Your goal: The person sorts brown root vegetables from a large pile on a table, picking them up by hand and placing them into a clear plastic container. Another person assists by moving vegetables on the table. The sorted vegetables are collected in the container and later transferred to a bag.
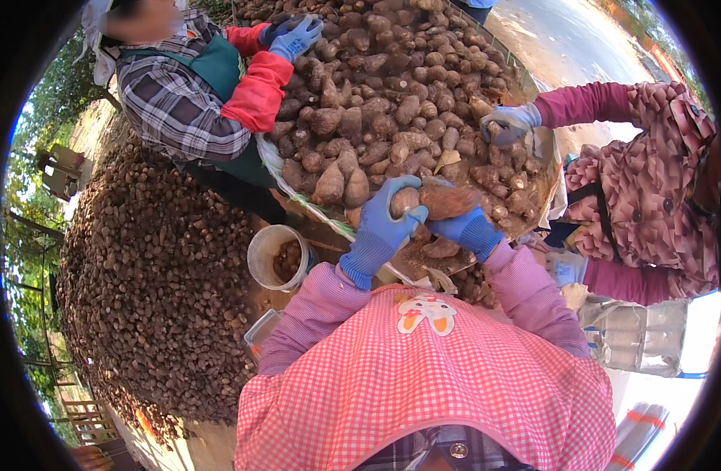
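Observation:
My left hand [382, 221], in a blue knit-cuffed glove, curls its thumb and fingers around a small rounded taro corm [405, 202]. In my right hand [465, 228], gloved the same way, lies a larger, long, hairy brown taro corm [451, 202]. The two corms touch or nearly touch; whether they are joined cannot be seen. Both hands are above the near edge of a heap of loose taro corms [390, 112]. Several pointed corms [329, 183] lie just beyond my left hand.
Opposite on the left, a co-worker's gloved hand [298, 38] rests over the heap. Another co-worker's gloved hand [509, 125] holds a corm on the right. A white bucket [260, 259] with some corms inside stands at my left, before a huge pile of small corms [160, 294].

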Action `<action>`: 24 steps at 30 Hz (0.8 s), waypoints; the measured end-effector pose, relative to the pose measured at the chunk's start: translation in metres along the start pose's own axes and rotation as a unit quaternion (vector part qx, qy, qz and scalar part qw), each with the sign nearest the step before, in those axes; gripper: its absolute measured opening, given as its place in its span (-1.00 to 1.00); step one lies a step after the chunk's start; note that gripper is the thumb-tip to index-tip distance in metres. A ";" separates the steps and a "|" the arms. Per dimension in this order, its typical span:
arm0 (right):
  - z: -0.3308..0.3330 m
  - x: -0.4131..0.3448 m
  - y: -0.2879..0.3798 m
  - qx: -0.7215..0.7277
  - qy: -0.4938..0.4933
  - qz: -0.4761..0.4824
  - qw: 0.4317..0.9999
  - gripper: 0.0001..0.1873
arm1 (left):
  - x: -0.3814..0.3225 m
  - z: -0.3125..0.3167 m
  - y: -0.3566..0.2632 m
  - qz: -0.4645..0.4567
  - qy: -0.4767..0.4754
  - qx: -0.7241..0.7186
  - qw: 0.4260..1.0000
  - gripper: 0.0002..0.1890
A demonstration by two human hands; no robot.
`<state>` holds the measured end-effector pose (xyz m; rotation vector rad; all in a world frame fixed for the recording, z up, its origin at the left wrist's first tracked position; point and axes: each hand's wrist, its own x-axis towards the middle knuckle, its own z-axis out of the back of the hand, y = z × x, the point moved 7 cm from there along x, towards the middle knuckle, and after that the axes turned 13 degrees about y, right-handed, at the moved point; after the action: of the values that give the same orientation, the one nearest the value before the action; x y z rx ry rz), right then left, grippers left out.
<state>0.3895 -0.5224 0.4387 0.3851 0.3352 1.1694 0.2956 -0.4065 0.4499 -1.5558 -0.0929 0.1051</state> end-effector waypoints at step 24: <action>-0.009 -0.047 -0.044 0.819 0.169 0.011 0.547 -0.25 | 0.041 -0.010 -0.019 -0.083 0.243 0.070 0.964 -0.43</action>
<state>0.4045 -0.5805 0.4137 1.8036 1.8069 0.5683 0.3379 -0.4114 0.4690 -1.3867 0.1706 -0.3952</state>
